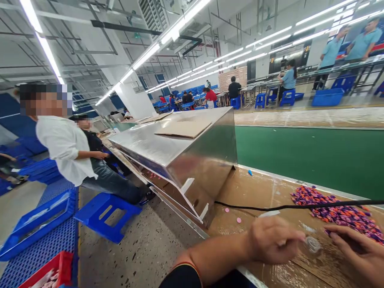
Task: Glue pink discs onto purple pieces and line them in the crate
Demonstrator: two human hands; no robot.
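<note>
My left hand [274, 240] is closed, thumb and fingers pinched at the edge of a small clear round plastic cup [312, 245], which is slightly blurred. To its right, my right hand [357, 246] pinches a small dark purple piece [328, 231] between thumb and forefinger; most of the piece is hidden. Just beyond both hands lies a heap of small purple and orange pieces [339, 214] on the cardboard-covered bench [255, 188].
A black cable [264, 209] crosses the bench before the heap. At left stands a metal box-shaped cover [204, 168] with cardboard on top. Pink discs [239, 220] lie near it. Behind runs a green conveyor belt [300, 152]. A person in white [63, 148] sits beyond a blue stool [108, 216].
</note>
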